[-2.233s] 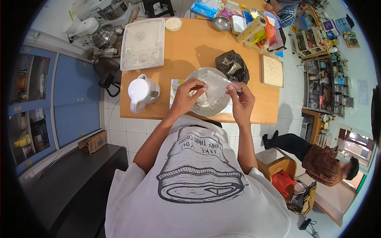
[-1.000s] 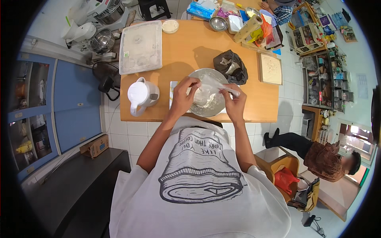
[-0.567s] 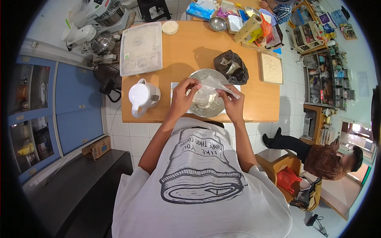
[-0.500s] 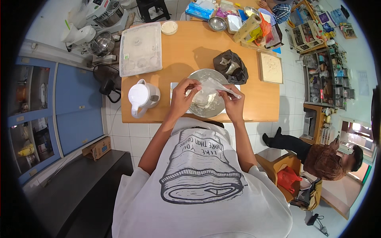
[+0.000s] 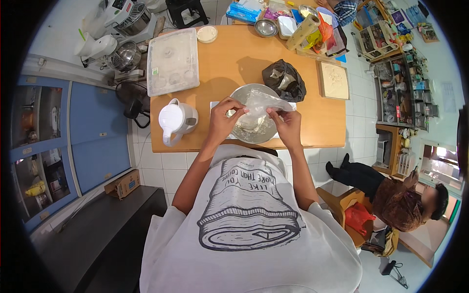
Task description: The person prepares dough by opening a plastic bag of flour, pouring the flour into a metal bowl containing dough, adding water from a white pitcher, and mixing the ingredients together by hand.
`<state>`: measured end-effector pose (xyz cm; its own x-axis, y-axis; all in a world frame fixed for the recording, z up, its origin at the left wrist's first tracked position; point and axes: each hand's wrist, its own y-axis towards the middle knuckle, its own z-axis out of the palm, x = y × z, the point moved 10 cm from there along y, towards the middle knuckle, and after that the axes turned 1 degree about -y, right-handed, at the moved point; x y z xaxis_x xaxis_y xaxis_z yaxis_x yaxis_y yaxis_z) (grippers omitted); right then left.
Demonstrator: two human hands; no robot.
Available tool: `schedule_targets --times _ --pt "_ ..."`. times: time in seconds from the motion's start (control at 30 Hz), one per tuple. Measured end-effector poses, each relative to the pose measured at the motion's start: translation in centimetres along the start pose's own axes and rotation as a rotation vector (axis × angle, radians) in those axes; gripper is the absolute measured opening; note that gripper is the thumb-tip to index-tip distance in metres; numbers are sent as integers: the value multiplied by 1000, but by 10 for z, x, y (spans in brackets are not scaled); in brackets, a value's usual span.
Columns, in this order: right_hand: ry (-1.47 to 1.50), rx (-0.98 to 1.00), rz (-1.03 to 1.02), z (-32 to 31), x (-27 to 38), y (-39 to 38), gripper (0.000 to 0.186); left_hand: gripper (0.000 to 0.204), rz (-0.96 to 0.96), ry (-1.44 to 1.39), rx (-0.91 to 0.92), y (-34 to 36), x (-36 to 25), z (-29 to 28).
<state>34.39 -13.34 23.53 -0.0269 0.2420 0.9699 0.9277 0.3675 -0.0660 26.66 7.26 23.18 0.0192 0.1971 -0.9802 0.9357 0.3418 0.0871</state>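
My left hand and my right hand each pinch a clear plastic bag, stretched between them over a metal bowl. The bowl holds pale flour or powder and rests on a light mat, near the table's front edge. Just left of my left hand stands a white pitcher, its handle toward me. A crumpled black bag with an open top sits behind the bowl, to the right.
The wooden table bears a lidded plastic box, a tray of pale contents and clustered bowls and packages at the back. Mixers stand at left. A seated person is at right, and another person's hand shows at the top.
The plastic bag is more spread out at its right end, where it was narrow and twisted. My right fingers have shifted slightly on it; both hands stay over the bowl.
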Motion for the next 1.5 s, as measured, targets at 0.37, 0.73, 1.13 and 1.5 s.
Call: schedule_targets --times 0.37,0.73,1.13,1.5 --pt "-96 0 -82 -1 13 0 11 14 101 -32 -77 -1 6 -6" --pt "-84 -19 -134 -1 19 4 11 19 -25 -345 -52 2 11 4" --pt "-81 -6 -144 2 36 1 11 9 -33 -448 -64 2 14 -1" --pt "-129 33 -138 6 43 2 10 8 -127 -566 -81 3 17 5"
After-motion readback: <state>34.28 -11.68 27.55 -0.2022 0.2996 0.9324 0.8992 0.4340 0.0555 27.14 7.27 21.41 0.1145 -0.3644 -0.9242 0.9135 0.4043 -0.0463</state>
